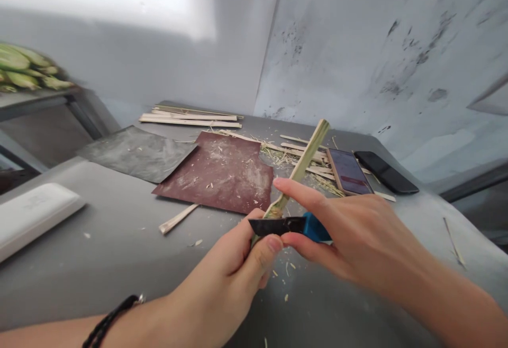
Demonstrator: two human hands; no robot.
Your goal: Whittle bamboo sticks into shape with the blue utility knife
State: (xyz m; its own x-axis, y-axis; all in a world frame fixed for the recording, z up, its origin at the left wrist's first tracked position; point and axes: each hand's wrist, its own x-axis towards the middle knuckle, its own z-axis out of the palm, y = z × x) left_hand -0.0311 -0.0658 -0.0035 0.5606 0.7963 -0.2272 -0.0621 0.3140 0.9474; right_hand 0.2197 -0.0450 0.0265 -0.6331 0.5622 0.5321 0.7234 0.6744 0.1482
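A greenish bamboo strip slants up and to the right from my left hand, whose fingers are wrapped round its lower end. My right hand grips a utility knife with a blue handle. The knife's dark blade lies across the strip near a knot, just above my left thumb, and that thumb is at the blade's lower edge. My right index finger rests along the strip. Behind my hands a dark red sheet, dusted with pale shavings, lies on the grey table.
Bamboo strips lie at the back. A grey sheet and a white case are at left. Shavings, a phone and a black object lie at right. Green produce sits on a side surface.
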